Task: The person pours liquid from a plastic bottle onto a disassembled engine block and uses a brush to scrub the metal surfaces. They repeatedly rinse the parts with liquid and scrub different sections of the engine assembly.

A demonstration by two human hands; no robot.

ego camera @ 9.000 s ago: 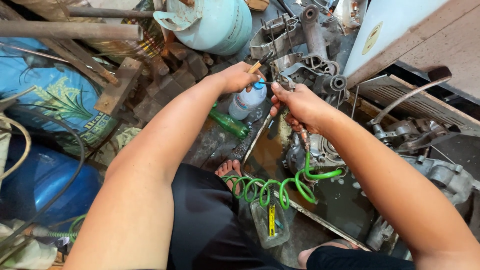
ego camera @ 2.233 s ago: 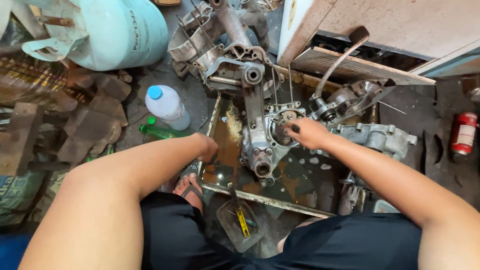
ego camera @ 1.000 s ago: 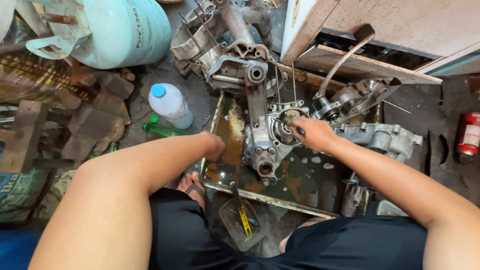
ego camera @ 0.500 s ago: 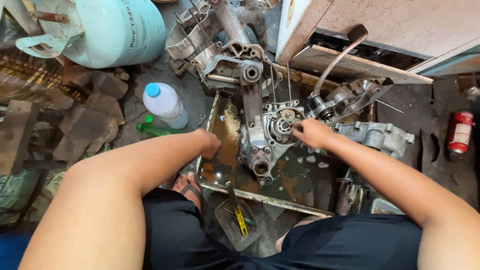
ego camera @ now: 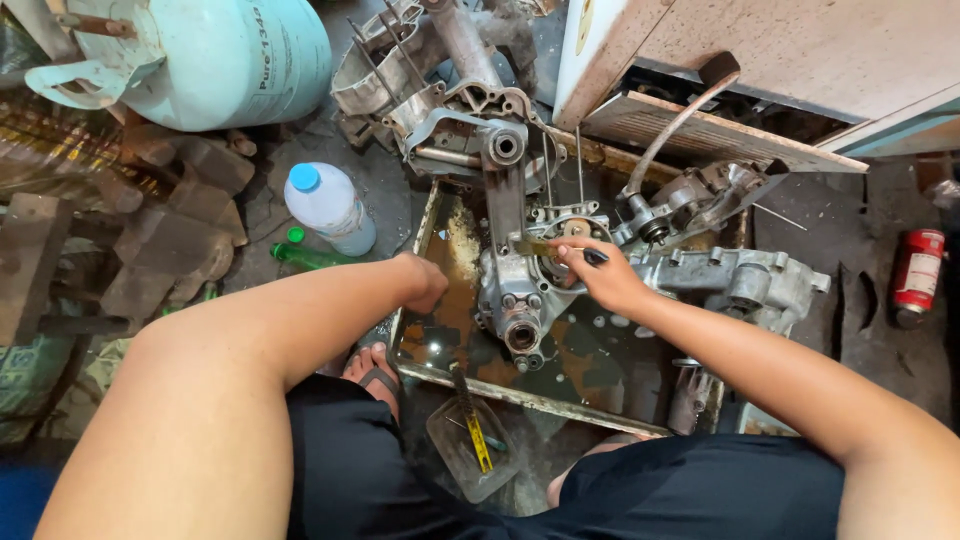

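Engine casing (ego camera: 520,300), grey and greasy, stands in the rusty metal tray (ego camera: 440,225) between my two hands, oily liquid pooled around it; going from the left, a pale blue gas cylinder (ego camera: 225,55) with a printed label lies at the top corner, and below it a clear plastic bottle (ego camera: 332,208) with a blue cap lies beside a green bottle (ego camera: 310,257); my left hand (ego camera: 425,283) reaches in from a bent forearm and rests curled on the tray's left rim, though I cannot tell whether it grips anything; my right hand (ego camera: 598,280) comes across from the right, fingers pinched around a small brush (ego camera: 560,248) whose tip touches the top of the casing; a second grey casing (ego camera: 740,280) lies just right of that hand; far right, a small red canister (ego camera: 916,272) with a pale label lies on the dark floor.
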